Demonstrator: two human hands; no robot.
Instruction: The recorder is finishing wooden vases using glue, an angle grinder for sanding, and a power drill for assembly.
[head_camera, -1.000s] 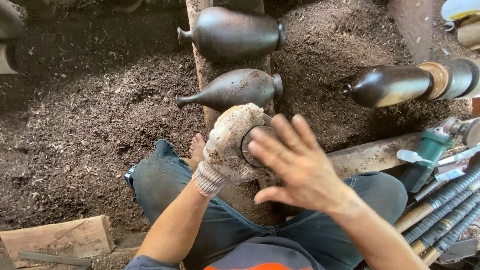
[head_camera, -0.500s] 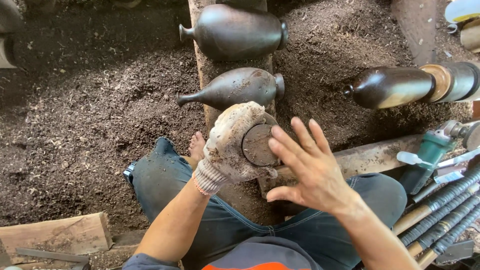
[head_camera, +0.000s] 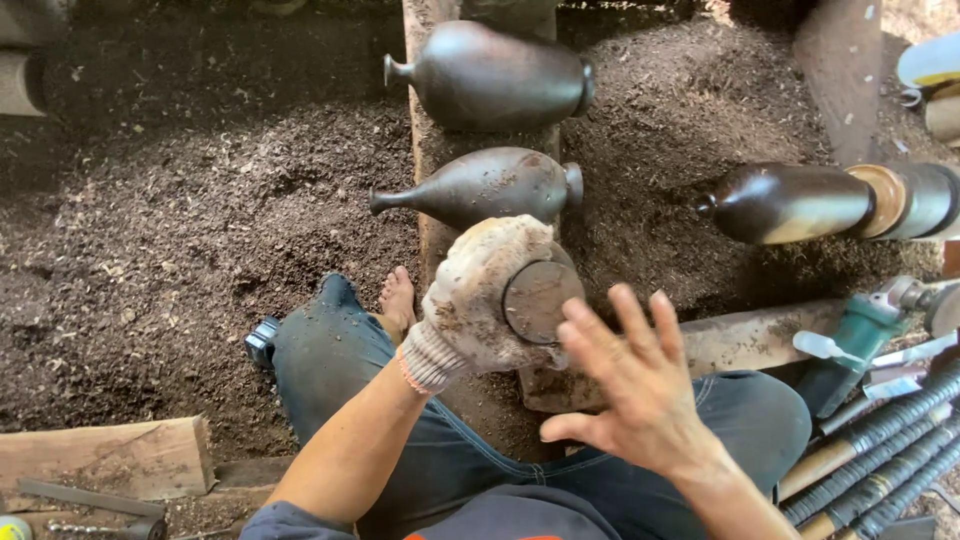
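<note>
My left hand (head_camera: 470, 300), in a dirty white work glove, grips a dark round turned wooden piece (head_camera: 540, 298) with its flat circular base facing me. My bare right hand (head_camera: 640, 385) hovers just right of and below it, fingers spread, holding nothing. Beyond my left hand two dark wooden vases lie on their sides on a wooden plank (head_camera: 430, 150): a slender-necked one (head_camera: 480, 187) close by and a fatter one (head_camera: 490, 75) farther off. A third dark vase (head_camera: 790, 203) sits mounted on a lathe chuck (head_camera: 915, 200) at the right.
Dark wood shavings (head_camera: 180, 220) cover the ground. My bare foot (head_camera: 398, 300) rests by the plank. A green angle grinder (head_camera: 850, 335) and several long turning tools (head_camera: 880, 450) lie at the right. A wood block (head_camera: 100, 455) sits at bottom left.
My right hand has slid down and to the right, off the base of the piece, so the round base shows fully. The left hand keeps its hold.
</note>
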